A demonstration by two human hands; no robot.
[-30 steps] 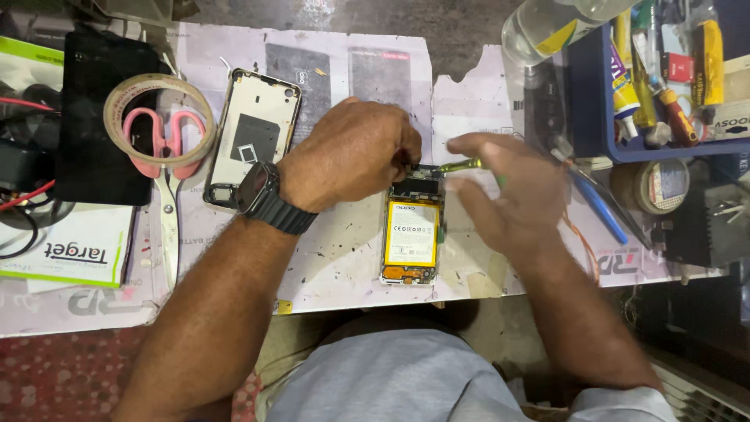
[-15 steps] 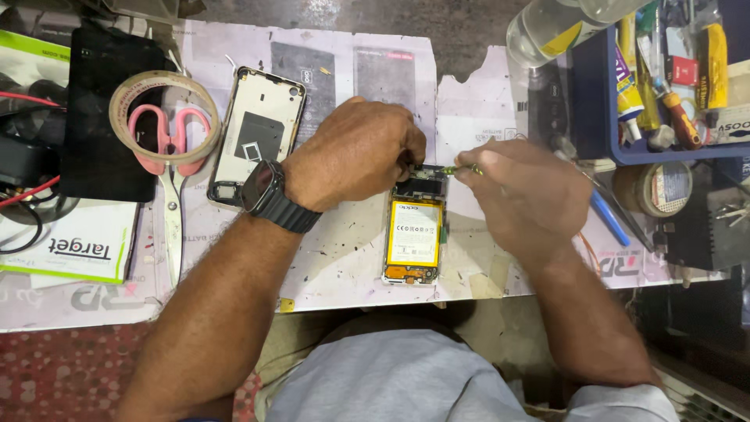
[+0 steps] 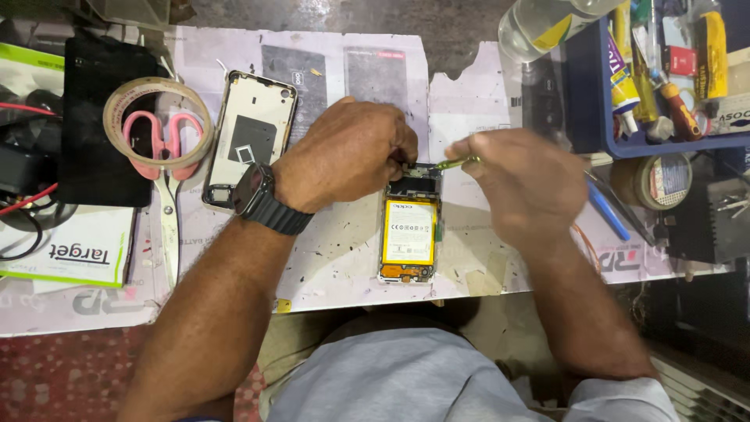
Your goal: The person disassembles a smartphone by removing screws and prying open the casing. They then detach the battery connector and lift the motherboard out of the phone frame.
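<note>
Fingers of the left hand (image 3: 348, 152) are pressing together on the top edge of the opened phone (image 3: 408, 230) lying mid-bench (image 3: 328, 266), while the right hand (image 3: 519, 184) is pinching a thin green-handled tool (image 3: 455, 162) at its upper board; this looks like prying or unscrewing, calling for a steady, light tip.

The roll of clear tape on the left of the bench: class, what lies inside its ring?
Inside the tape roll lie the pink handles of the scissors. Their blades run out under the ring's near edge toward the person. What lies beneath the handles cannot be made out.
</note>
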